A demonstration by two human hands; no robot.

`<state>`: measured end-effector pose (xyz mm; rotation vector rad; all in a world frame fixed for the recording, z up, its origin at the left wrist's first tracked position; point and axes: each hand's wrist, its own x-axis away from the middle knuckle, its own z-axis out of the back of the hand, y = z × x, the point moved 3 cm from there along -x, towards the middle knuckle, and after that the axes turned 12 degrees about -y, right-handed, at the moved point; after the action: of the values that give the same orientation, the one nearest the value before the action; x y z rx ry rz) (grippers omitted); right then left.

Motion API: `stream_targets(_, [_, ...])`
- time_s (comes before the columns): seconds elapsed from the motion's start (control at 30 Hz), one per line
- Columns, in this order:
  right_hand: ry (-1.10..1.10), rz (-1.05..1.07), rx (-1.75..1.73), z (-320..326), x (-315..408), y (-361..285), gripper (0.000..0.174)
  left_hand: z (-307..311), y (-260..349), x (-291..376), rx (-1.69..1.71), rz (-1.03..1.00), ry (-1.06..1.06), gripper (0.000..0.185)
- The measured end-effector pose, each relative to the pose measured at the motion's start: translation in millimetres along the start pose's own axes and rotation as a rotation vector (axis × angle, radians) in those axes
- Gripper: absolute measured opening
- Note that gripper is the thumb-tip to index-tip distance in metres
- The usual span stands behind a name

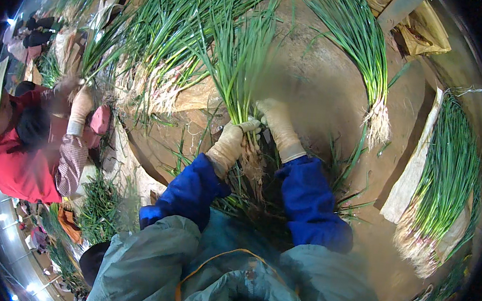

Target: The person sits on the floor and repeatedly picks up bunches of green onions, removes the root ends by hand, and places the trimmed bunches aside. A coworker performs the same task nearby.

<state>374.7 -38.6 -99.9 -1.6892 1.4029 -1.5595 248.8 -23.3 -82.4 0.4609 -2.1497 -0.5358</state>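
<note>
My left hand, in a pale work glove, is closed around the lower stems of a bunch of green onions. The bunch stands leaves up, and its brown stringy roots hang below my fist. My right hand, gloved the same way, is just right of the stems with its fingertips against or close beside them. Whether those fingers pinch a leaf or stem is hidden. Loose trimmed leaves lie beneath my hands, between my knees.
A large pile of green onions lies ahead to the left. One tied-looking bunch rests on the dirt floor ahead right. Further right, a heap of green onions lies on sacking. At left, a co-worker in red handles onions.
</note>
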Motion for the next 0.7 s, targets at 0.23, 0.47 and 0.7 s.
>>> stream_targets(0.23, [0.069,0.113,-1.172,25.1,16.2,14.0,0.019,-4.6,13.5,12.3,-0.022,0.126,-0.067,0.008])
stream_targets(0.47, [-0.152,0.36,1.07,80.6,32.2,-40.5,0.05,-21.9,72.6,44.6,-0.018,0.066,-0.292,0.017])
stream_targets(0.7, [-0.733,0.117,0.659,-35.0,109.8,-40.4,0.053,-77.2,105.5,68.4,-0.221,-0.021,-0.068,0.025])
